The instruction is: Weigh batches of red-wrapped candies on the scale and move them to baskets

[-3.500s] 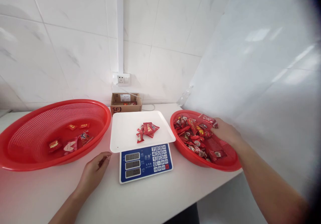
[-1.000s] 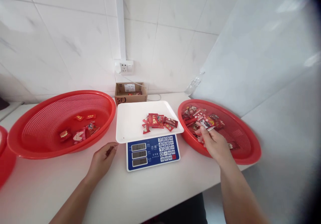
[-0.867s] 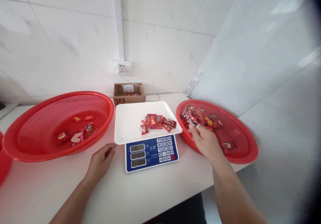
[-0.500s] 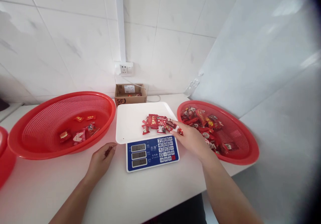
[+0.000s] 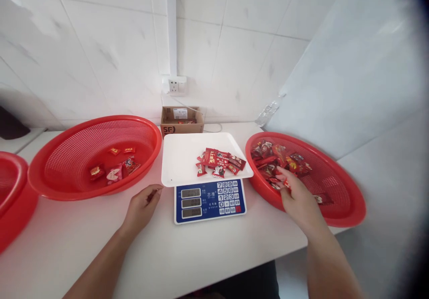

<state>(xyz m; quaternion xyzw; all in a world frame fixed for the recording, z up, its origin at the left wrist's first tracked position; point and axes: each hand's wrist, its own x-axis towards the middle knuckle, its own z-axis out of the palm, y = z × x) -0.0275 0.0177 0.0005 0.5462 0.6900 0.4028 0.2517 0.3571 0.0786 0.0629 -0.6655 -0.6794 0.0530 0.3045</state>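
My right hand (image 5: 296,196) reaches over the near left rim of the right red basket (image 5: 355,218), thumb and fingers apart around the wrapped candies (image 5: 268,169) inside; its fingertips are partly lost among the red wrappers. On the table beside the near left corner of the white weighing tray (image 5: 181,156), my left hand (image 5: 144,205) rests with fingers curled and thumb pressed in, nothing visible in it. A small pile of red candy packets (image 5: 217,160) lies on the tray's right half. The blue scale panel (image 5: 211,200) with its displays and keys faces me.
To the left stands a large red mesh basket (image 5: 47,178) with several packets at its bottom. Another red basket (image 5: 13,196) is cut off at the left edge. Behind the scale sit a cardboard box (image 5: 182,127) and a wall socket (image 5: 174,85) with a cable.
My right hand has left the packets on the tray and moved right into the right basket. My left hand stays curled beside the tray. The view has shifted slightly.
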